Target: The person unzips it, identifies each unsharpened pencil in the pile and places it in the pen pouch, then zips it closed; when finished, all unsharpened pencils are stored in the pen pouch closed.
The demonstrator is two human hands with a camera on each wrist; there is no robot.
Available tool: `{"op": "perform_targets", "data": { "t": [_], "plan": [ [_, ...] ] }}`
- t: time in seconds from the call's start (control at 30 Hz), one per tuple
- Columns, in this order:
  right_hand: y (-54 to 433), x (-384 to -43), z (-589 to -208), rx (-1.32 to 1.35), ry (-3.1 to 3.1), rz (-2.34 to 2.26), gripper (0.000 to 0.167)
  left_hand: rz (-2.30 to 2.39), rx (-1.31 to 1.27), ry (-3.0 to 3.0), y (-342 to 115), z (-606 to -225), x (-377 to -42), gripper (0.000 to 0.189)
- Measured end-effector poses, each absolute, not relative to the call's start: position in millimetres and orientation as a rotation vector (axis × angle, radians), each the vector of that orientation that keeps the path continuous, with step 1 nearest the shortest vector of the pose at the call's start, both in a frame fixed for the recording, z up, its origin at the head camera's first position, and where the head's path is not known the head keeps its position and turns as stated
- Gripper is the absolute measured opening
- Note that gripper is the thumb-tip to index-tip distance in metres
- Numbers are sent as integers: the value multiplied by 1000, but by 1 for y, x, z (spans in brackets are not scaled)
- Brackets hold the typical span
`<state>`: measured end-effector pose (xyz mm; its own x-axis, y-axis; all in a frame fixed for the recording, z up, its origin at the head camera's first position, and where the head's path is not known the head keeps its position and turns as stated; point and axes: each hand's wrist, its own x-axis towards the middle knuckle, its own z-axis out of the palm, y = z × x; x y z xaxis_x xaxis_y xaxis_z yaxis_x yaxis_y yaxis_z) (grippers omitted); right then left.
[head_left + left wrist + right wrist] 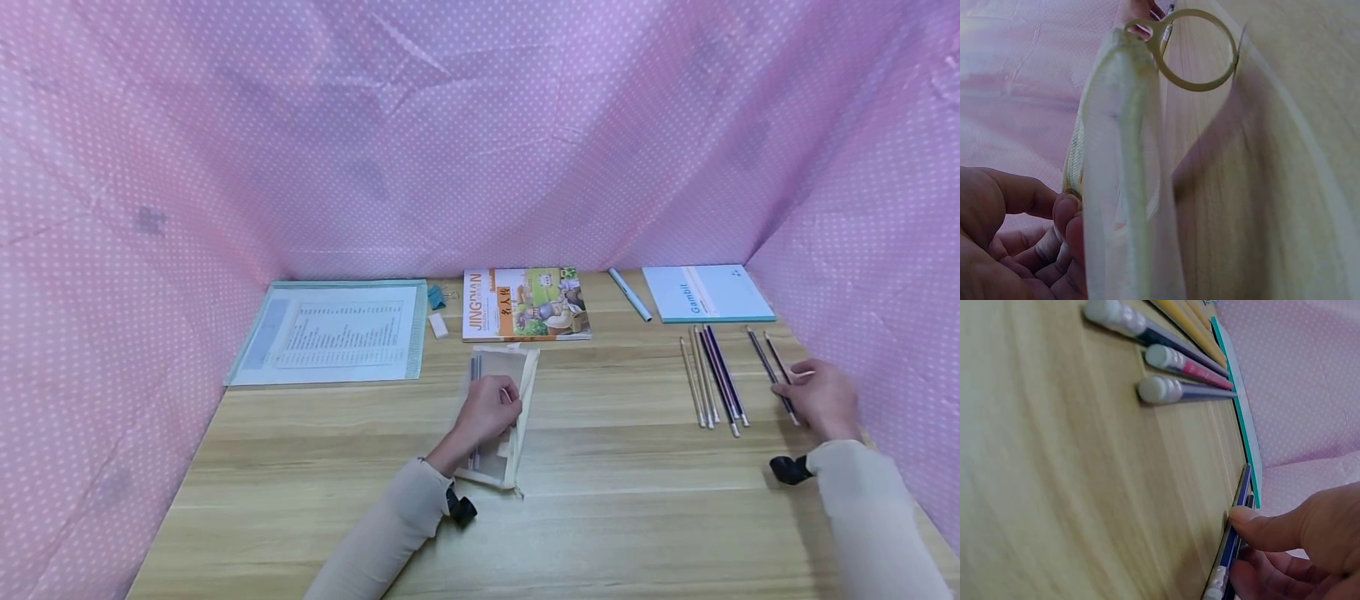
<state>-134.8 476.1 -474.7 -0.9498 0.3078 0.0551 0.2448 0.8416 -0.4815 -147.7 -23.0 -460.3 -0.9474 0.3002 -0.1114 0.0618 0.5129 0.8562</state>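
My left hand (pixel 487 410) is over a see-through mesh pencil pouch (pixel 527 385) with pale edging, lying lengthwise on the table. In the left wrist view its thumb and forefinger pinch the pouch's zipped edge (pixel 1075 159); a round ring pull (pixel 1230 47) stands out at the near end. Dark stick shapes (pixel 475 367) show through the mesh. At the right, my right hand (pixel 825 400) holds two dark pencils (pixel 763 357), thumb on the blue one (pixel 1230 540), the other mostly hidden beneath it. Several more pencils (pixel 705 375) lie side by side to its left.
Along the back lie a printed sheet in a folder (pixel 337 333), a teal binder clip (pixel 437 297), a white eraser (pixel 438 326), a picture book (pixel 525 304), a light blue pen (pixel 630 294) and a notebook (pixel 708 293). Pink dotted cloth (pixel 480 150) hangs round the table.
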Motion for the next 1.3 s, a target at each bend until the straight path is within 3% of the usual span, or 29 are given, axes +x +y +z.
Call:
{"op": "perform_targets", "data": {
  "t": [0.63,0.97,1.3],
  "plan": [
    [475,-138,-466,-429,-2881,714,47,1401,318,2520,-22,-460,-148,10],
    [453,-156,-466,-218,-3060,1239,65,1387,303,2515,-23,-460,-148,10],
    [457,-159,-475,-210,-3047,1160,43,1381,310,2523,-24,-459,-147,9]
  ]
}}
